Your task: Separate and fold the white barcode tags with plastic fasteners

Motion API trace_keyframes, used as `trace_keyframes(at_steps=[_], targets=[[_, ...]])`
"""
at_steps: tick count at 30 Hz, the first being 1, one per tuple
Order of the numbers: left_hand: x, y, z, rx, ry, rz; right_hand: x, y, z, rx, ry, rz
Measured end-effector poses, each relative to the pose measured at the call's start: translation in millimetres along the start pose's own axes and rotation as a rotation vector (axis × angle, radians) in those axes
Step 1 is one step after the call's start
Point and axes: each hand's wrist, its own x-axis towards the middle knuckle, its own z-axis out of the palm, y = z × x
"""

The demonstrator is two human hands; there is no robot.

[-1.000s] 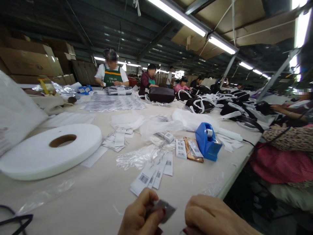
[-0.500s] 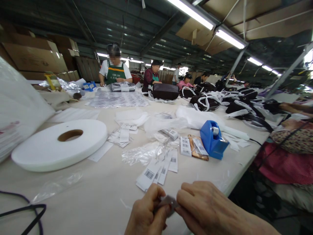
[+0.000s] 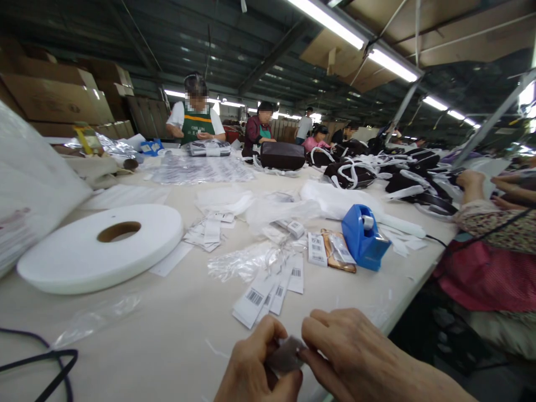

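Close to the front of the table, my left hand (image 3: 260,365) is closed on a small greyish piece (image 3: 286,355), thin and soft-looking, whose kind I cannot make out. My right hand (image 3: 341,349) pinches the right edge of the same piece, its fingertips meeting those of the left. Just beyond my hands lie several white barcode tags (image 3: 254,298), fanned out with strings at their far ends. A crumpled clear plastic bag (image 3: 243,261) touches the tags' string side.
A blue tape dispenser (image 3: 363,237) stands at right beside a gold-coloured phone case (image 3: 337,251). A big white roll (image 3: 62,257) lies at left. Dark bags (image 3: 282,155) with white-wrapped handles pile up farther back. Co-workers stand across the table; another person's arm (image 3: 473,187) reaches in at right.
My left thumb has shifted lower and right, showing more of the greyish piece. My right hand has barely moved. The person at right has brought an arm farther in over the table.
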Motion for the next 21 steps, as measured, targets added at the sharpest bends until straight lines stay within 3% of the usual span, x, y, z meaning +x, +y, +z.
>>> trace_keyframes(at_steps=[7,15,21], targets=[[2.2,-9.2,3.1,-0.121,-0.016,-0.077,1.1,-1.9,-4.0,-0.018,-0.044,0.013],[0.0,-15.1,1.4,0.122,0.058,0.154,-9.8,-7.1,-12.5,-0.04,0.003,0.009],[-0.5,-14.7,1.1,0.158,0.014,0.163,-13.6,-10.5,-16.6,-0.037,0.034,0.019]])
